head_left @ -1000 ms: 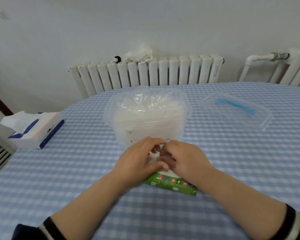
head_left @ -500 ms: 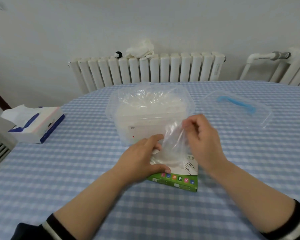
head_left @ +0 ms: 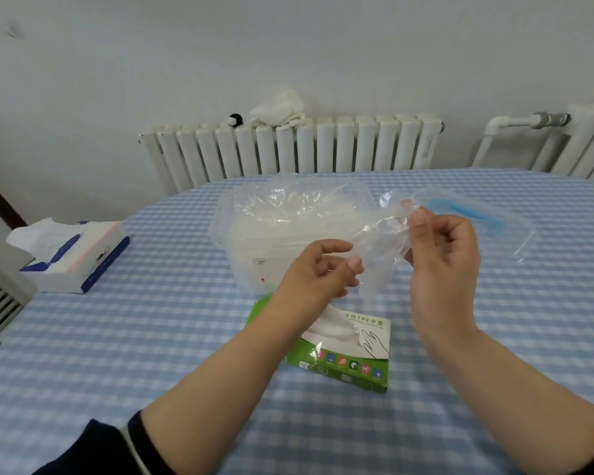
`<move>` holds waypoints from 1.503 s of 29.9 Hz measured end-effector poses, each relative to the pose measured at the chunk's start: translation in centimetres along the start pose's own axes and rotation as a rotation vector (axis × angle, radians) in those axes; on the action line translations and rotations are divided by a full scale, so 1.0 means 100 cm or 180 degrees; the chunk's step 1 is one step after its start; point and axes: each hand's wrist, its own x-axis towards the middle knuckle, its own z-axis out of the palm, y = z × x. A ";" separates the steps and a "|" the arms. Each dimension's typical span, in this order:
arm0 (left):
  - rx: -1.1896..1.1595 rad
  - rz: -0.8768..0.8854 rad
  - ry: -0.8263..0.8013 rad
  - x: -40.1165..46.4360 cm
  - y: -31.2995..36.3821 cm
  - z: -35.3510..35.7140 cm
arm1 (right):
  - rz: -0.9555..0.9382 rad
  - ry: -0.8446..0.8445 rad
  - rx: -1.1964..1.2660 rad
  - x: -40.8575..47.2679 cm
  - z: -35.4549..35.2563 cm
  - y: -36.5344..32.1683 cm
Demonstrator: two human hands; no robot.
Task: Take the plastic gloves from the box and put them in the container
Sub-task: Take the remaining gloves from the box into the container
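My right hand (head_left: 443, 255) pinches a clear plastic glove (head_left: 381, 255) above the green box (head_left: 348, 354); my left hand (head_left: 318, 269) pinches its lower edge, before the container (head_left: 254, 241).

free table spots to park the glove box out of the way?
Bare checked tablecloth between the blue-and-white tissue pack and green glove box; also right of the box, below the clear blue-handled lid. Crowded mid-table: clear plastic container, both hands.

One box (head_left: 340, 344), one container (head_left: 254, 241), perhaps one glove (head_left: 379, 248).
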 end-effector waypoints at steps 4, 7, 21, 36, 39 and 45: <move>-0.0166 -0.0517 0.0218 0.010 0.009 0.018 | 0.0020 0.0042 0.0546 0.002 -0.003 -0.007; 0.0012 -0.0690 -0.0253 0.011 0.012 0.029 | -0.0001 0.0003 0.0896 0.004 -0.003 -0.017; 0.0216 0.0876 0.0603 0.053 0.075 0.018 | -0.0373 0.0365 0.0506 0.019 -0.011 -0.017; 0.3072 -0.0009 0.1172 0.127 0.047 -0.074 | -0.0349 -0.0336 -0.0005 0.011 -0.004 0.002; 0.3960 -0.0188 0.1068 0.130 0.046 -0.079 | -0.0355 -0.0677 -0.0252 0.004 -0.002 0.006; 0.4965 -0.0396 0.0377 0.130 0.047 -0.090 | -0.0156 -0.1369 -0.0767 -0.003 0.000 0.013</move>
